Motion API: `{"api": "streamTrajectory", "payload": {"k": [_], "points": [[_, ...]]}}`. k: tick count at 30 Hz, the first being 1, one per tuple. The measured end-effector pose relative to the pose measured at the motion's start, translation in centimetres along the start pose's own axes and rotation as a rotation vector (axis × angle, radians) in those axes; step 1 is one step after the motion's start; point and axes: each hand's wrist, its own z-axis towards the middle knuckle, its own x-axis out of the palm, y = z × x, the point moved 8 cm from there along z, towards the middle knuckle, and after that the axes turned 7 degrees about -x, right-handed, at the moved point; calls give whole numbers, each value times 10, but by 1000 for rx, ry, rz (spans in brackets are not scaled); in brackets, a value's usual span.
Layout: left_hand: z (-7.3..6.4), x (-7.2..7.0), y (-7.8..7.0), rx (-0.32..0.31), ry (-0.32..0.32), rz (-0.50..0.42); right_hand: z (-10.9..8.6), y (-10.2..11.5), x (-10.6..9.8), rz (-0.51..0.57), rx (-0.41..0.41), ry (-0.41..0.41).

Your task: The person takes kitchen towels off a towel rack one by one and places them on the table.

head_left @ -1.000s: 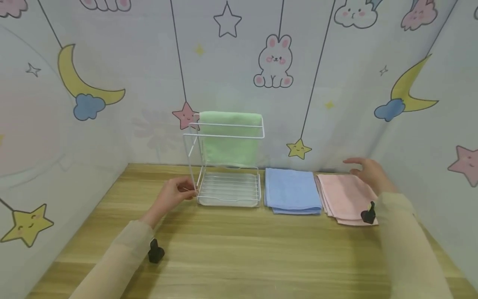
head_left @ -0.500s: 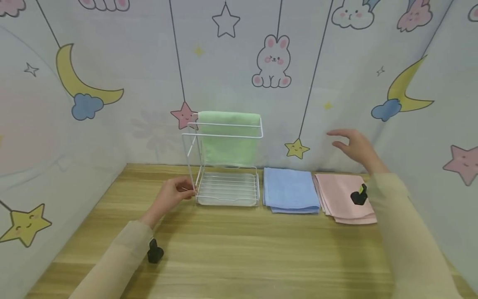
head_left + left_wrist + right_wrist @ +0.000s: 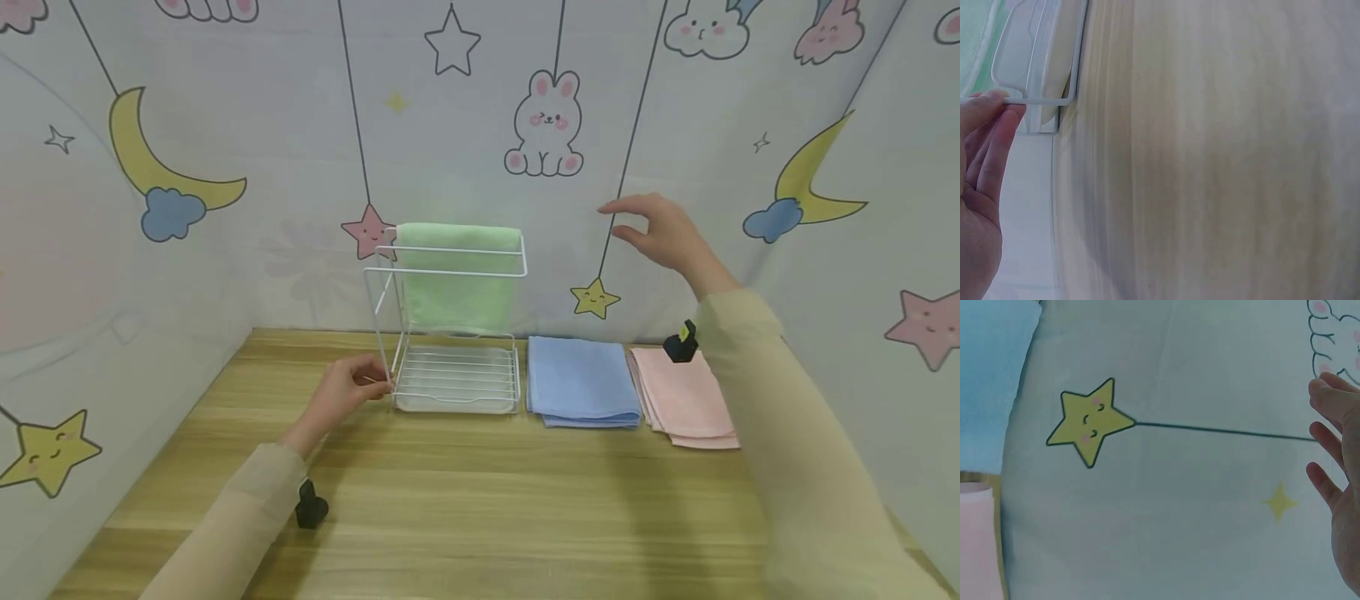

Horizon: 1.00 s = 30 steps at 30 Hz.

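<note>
A white wire rack (image 3: 459, 273) stands on the table with a light green towel (image 3: 459, 292) draped over its rear top bar. Low on the rack's left side, my left hand (image 3: 348, 387) pinches the upright wire between thumb and fingers; the left wrist view shows the same left hand (image 3: 985, 156) at the white wire. My right hand (image 3: 660, 233) is raised in the air to the right of the rack, thumb and fingers apart, holding nothing. In the right wrist view the right hand (image 3: 1344, 456) appears before the printed wall, its fingers loosely spread.
A folded blue towel (image 3: 581, 379) lies just right of the rack. Beyond it is a folded pink towel (image 3: 686, 400), partly covered by the right sleeve. A slatted white tray (image 3: 456, 379) forms the rack's base. Printed walls (image 3: 465, 150) enclose the wooden table (image 3: 480, 500).
My right hand has risen from over the pink towel and moved left toward the rack, holding nothing. The left hand has kept its place on the rack.
</note>
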Motion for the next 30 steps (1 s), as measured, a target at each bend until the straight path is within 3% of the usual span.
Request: {"api": "streamTrajectory", "payload": {"k": [7, 19, 30], "points": [[0, 0, -1, -2, 0, -1, 37, 37, -3, -16, -88, 7], [0, -2, 0, -13, 12, 7, 82, 90, 16, -7, -173, 68], [-1, -1, 1, -7, 10, 8, 105, 126, 50, 106, -203, 120]]}}
